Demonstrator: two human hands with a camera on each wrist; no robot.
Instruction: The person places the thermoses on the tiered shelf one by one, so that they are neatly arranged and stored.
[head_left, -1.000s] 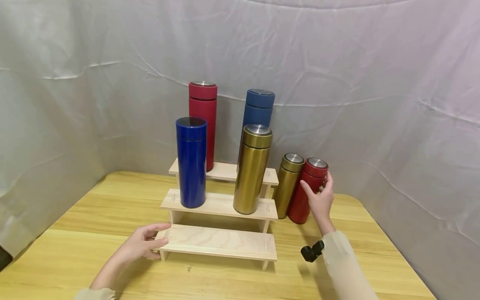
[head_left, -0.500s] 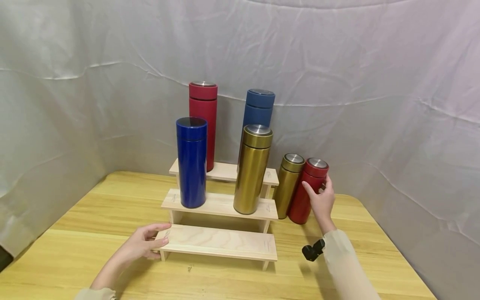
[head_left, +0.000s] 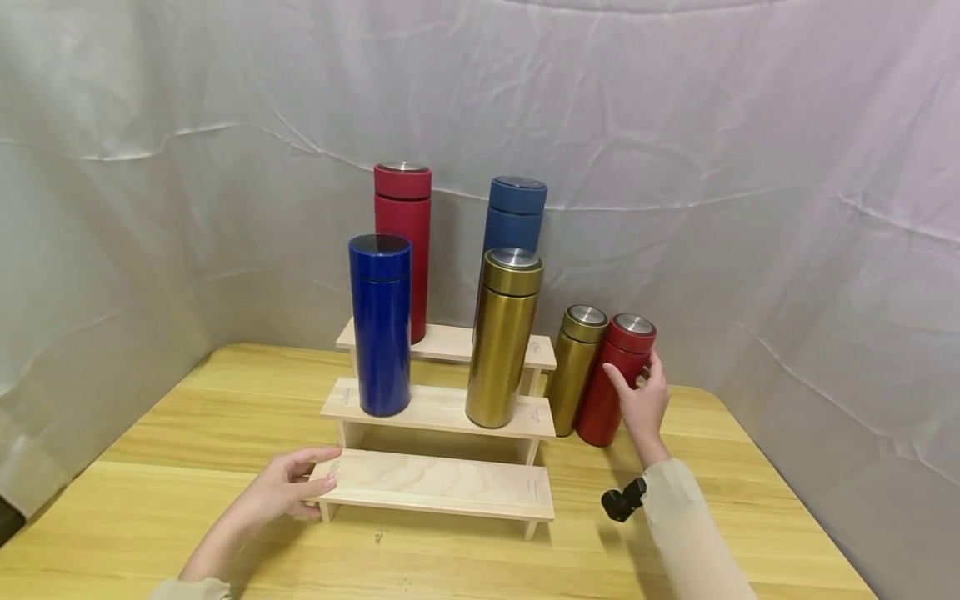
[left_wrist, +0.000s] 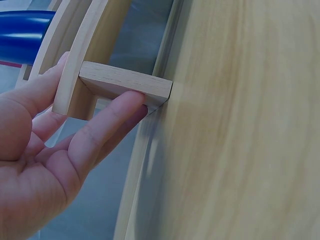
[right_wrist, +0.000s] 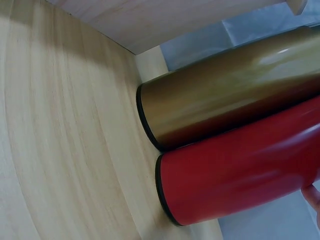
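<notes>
My right hand (head_left: 643,408) holds the red thermos (head_left: 604,398) by its upper body, thumb on the near side and fingers round the far right side. The thermos stands upright on the table, against a gold thermos (right_wrist: 220,95). Only a fingertip of that hand shows in the right wrist view. My left hand (head_left: 277,487) grips the left end of a three-step wooden stand (head_left: 442,482) at its lowest step. In the left wrist view, fingers (left_wrist: 107,122) of this hand lie against the stand's end leg (left_wrist: 125,80).
A blue thermos (head_left: 382,333) and a tall gold thermos (head_left: 501,350) stand on the middle step. Behind them, a tall red thermos (head_left: 405,225) and a dull-blue thermos (head_left: 516,218) occupy the top step. Grey cloth (head_left: 675,125) hangs behind the wooden table (head_left: 150,500).
The head view has shifted very slightly. Both hands, the stand and the thermoses keep essentially the same places.
</notes>
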